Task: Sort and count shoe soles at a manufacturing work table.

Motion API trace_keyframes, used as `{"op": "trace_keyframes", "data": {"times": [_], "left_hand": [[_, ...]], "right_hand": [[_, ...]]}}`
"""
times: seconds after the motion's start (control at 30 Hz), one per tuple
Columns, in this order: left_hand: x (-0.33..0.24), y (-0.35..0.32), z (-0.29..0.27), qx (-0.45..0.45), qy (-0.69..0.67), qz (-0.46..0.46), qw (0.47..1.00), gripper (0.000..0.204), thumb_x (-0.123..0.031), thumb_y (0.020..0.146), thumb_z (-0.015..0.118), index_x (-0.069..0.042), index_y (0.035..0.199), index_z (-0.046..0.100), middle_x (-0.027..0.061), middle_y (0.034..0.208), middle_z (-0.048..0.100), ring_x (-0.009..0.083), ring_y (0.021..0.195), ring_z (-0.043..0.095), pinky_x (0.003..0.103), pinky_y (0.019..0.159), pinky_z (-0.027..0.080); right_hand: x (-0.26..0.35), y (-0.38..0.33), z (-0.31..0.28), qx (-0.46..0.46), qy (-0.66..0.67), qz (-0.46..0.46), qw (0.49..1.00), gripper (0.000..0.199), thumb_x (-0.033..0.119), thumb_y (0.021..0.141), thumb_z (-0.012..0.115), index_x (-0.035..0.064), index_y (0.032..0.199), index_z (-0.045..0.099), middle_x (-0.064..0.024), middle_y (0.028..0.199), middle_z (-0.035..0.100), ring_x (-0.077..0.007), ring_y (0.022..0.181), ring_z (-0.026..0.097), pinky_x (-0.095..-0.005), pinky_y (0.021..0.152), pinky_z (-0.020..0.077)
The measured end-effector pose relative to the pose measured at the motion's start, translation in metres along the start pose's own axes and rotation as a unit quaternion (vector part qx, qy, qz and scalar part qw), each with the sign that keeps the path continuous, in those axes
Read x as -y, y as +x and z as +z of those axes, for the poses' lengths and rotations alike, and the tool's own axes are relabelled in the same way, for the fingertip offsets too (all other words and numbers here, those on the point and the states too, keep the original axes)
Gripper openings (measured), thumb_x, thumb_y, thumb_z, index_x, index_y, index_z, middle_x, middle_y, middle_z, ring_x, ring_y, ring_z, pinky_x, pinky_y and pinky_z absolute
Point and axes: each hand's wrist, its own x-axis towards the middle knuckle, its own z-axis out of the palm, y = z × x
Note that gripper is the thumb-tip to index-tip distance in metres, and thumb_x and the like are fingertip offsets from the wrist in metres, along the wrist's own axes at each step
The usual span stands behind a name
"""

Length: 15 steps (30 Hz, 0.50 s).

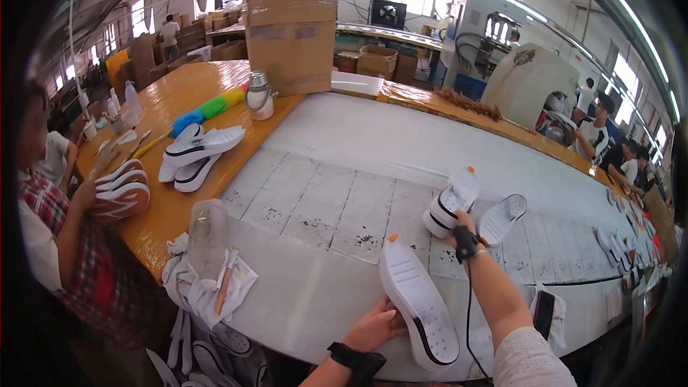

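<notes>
White shoe sole (419, 304) lay tread-up near the bench's (337, 172) front edge, long axis running away from the person, orange tab at the far tip, black trim along its side, left hand (374, 327) touching its near left edge. Second white sole (450, 202) with black side stripes and an orange tip sat tilted farther back, right hand (464, 233) at its base. Third sole (502, 218) lay tread-up just right of it.
</notes>
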Motion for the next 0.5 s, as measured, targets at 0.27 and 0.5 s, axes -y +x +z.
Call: {"op": "trace_keyframes", "data": {"times": [0.27, 0.5], "left_hand": [[0.003, 0.011, -0.001, 0.018, 0.001, -0.022, 1.0, 0.06, -0.018, 0.084, 0.05, -0.015, 0.135, 0.019, 0.0089, 0.127, 0.041, 0.0266, 0.114, 0.043, 0.046, 0.09, 0.038], [-0.005, 0.001, -0.007, 0.009, 0.01, 0.012, 1.0, 0.059, -0.016, 0.083, 0.051, -0.016, 0.134, 0.021, 0.0084, 0.123, 0.044, 0.0265, 0.108, 0.048, 0.045, 0.086, 0.041]], "right_hand": [[0.024, -0.155, -0.078, 0.312, 0.292, 0.227, 0.875, 0.061, 0.051, 0.08, 0.039, 0.0069, 0.122, 0.041, -0.0181, 0.12, 0.044, -0.0368, 0.109, 0.042, -0.0495, 0.073, 0.0394], [0.002, -0.178, -0.11, 0.437, 0.143, 0.161, 0.873, 0.069, 0.048, 0.079, 0.05, 0.0012, 0.127, 0.035, -0.0193, 0.127, 0.041, -0.0336, 0.116, 0.042, -0.0524, 0.09, 0.0391]]}}
